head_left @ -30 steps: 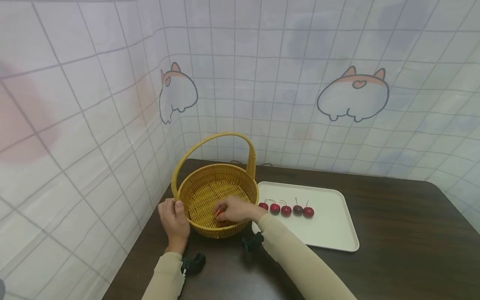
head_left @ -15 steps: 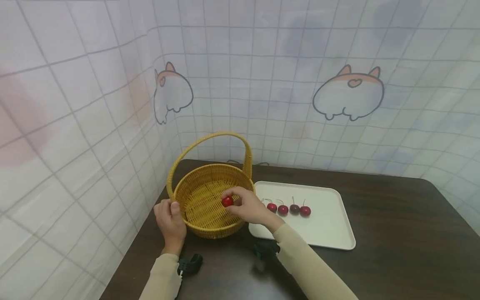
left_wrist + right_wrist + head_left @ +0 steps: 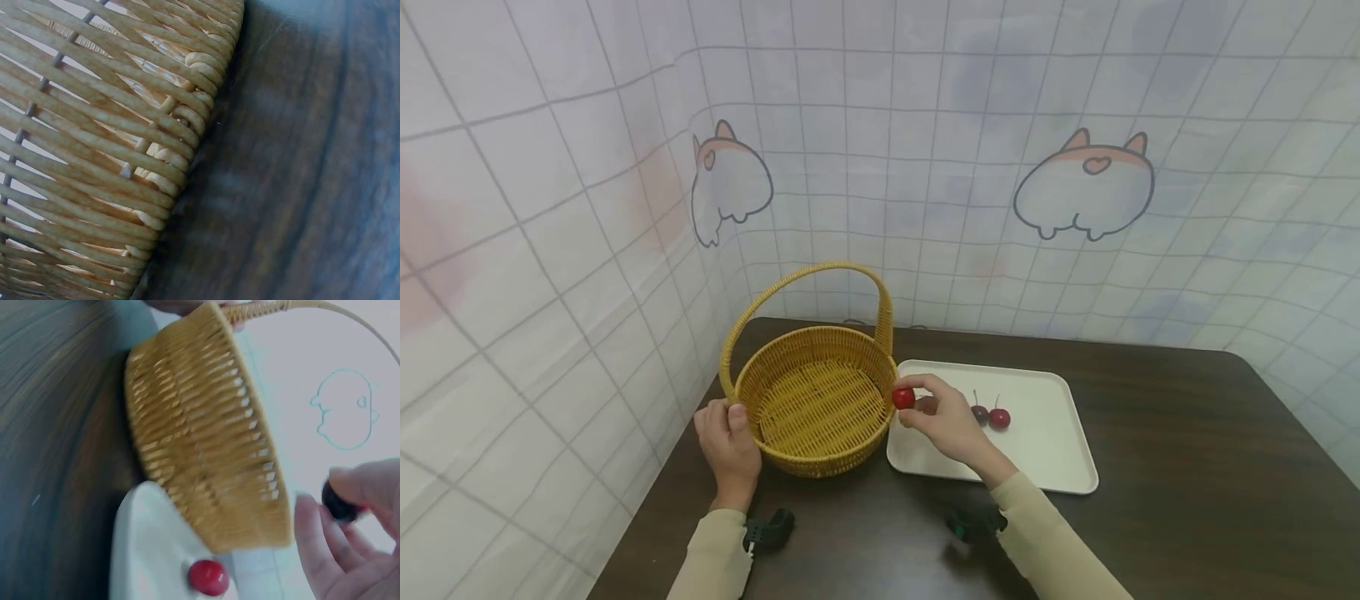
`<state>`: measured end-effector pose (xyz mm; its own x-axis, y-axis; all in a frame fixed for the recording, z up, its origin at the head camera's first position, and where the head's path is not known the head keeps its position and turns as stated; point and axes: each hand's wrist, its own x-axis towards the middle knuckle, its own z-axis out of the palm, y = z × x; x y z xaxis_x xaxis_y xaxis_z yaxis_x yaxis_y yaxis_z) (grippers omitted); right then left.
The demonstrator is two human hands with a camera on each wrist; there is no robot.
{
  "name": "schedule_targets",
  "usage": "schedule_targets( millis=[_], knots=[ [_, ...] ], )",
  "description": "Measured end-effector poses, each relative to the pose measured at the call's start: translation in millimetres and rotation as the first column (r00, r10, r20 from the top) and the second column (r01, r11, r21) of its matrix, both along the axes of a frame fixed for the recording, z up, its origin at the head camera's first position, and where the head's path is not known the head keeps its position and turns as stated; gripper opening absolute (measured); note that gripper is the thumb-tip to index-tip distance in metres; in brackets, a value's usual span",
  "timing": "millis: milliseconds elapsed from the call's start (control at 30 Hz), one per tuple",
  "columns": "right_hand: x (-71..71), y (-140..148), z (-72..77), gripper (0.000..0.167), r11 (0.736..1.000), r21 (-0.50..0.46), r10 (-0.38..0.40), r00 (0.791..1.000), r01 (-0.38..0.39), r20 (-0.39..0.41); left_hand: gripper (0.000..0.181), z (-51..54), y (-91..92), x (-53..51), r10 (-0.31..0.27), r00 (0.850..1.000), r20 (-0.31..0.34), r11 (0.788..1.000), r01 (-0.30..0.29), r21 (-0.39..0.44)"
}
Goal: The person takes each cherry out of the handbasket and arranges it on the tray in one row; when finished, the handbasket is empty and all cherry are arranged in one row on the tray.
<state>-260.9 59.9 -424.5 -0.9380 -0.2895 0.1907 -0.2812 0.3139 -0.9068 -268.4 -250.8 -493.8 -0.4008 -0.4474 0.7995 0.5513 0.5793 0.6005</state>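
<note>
Between thumb and fingers, my right hand (image 3: 953,423) pinches a red cherry (image 3: 903,398) by the right rim of a yellow wicker basket (image 3: 820,408), above the left part of a white tray (image 3: 1037,450). In the right wrist view the held cherry (image 3: 340,503) looks dark and partly covered by the fingers. My left hand (image 3: 727,442) holds the basket's left rim near the foot of its tall handle. The basket's woven bottom shows. On the tray, a red cherry (image 3: 999,418) lies beside a darker cherry (image 3: 980,414), both with stems up; my right hand hides the row's left part.
A dark wooden table (image 3: 1172,433) bears the basket and tray. A white grid-patterned curtain (image 3: 955,183) hangs behind and along the left. Each wrist wears a black camera, such as the left one (image 3: 770,530). The basket's handle (image 3: 808,268) arches above it.
My right hand has lifted the cherry from inside the basket and carried it right, over the rim to the tray's left side. The left hand still holds the basket; the view has shifted slightly.
</note>
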Motion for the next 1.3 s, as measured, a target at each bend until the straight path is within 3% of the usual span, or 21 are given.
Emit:
schedule_targets(
  millis=[167, 567, 733, 1000, 1300],
  knots=[
    [0.2, 24.3, -9.9, 0.041, 0.991, 0.009, -0.134, 0.991, 0.134, 0.015, 0.067, 0.3, 0.2, 0.1, -0.002, 1.0, -0.005, 1.0, 0.002, 0.002],
    [-0.4, 86.2, -26.4, 0.041, 0.967, 0.057, -0.249, 0.969, 0.248, 0.005, 0.067, 0.4, 1.4, 1.1, 0.004, 1.0, -0.004, 1.0, -0.004, 0.004],
    [0.2, 112.5, -29.6, 0.041, 0.942, 0.097, -0.321, 0.947, 0.321, -0.015, 0.065, 1.0, 2.8, 0.8, 0.001, 1.0, -0.013, 1.0, -0.001, -0.003],
    [1.0, 139.6, -41.2, 0.041, 0.917, 0.181, -0.359, 0.933, 0.357, -0.021, 0.067, -0.2, 1.9, 1.5, 0.009, 0.999, -0.039, 1.0, -0.009, 0.007],
    [1.8, 164.9, -54.5, 0.04, 0.867, 0.293, -0.422, 0.907, 0.404, 0.0, 0.069, -2.1, 2.6, 1.9, -0.001, 0.999, -0.032, 1.0, 0.002, 0.011]
  ],
)
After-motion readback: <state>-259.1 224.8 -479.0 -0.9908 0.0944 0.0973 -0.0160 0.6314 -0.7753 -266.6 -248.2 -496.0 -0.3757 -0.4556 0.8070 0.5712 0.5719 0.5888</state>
